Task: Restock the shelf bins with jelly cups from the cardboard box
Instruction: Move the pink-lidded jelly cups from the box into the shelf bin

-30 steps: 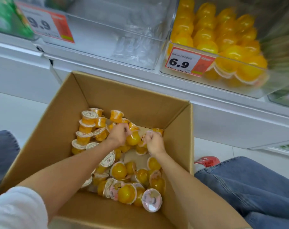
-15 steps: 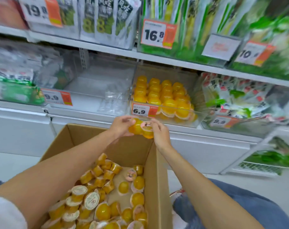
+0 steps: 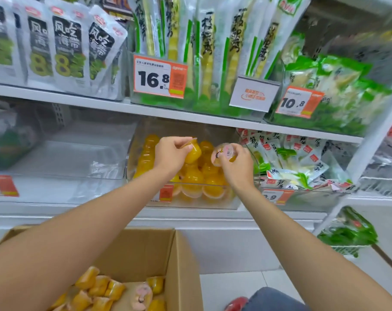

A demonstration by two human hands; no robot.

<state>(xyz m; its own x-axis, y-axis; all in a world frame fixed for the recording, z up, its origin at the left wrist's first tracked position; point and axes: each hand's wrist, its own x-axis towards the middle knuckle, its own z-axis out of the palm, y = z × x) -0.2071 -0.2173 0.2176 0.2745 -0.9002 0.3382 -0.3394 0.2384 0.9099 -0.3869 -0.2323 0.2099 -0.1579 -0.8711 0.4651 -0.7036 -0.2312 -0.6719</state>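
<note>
Jelly cups, small yellow plastic ones, one gripped in each hand — left hand [image 3: 171, 154], right hand [image 3: 236, 166] — poised over the clear plastic shelf bin [image 3: 186, 202], presumably for dropping onto its pile.

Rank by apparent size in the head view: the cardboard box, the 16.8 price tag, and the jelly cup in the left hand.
1. Cardboard box, largest, though it sits nearest the camera and is partly cut off.
2. 16.8 price tag.
3. Jelly cup in the left hand, smallest; fingers hide part of it.
</note>
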